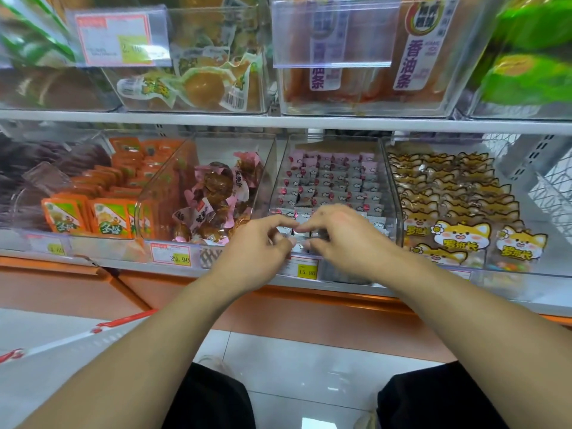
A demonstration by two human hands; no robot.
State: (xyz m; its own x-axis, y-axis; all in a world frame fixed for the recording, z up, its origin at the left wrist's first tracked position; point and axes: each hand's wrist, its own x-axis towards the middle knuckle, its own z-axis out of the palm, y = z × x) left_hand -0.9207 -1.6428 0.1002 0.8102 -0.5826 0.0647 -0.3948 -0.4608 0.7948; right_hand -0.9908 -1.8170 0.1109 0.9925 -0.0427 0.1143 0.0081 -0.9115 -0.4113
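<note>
There are two hands, the left hand (260, 243) and the right hand (343, 233), five clear bins (390, 193) on the lower shelf (102, 264), four on the upper shelf (216, 117), and four yellow-patched price tags (179, 258).

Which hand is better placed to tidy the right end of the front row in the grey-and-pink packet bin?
Probably the right hand: it pinches front-row packets mid-row, nearest the right end, while the left hand works nearer the left side of the bin.
</note>
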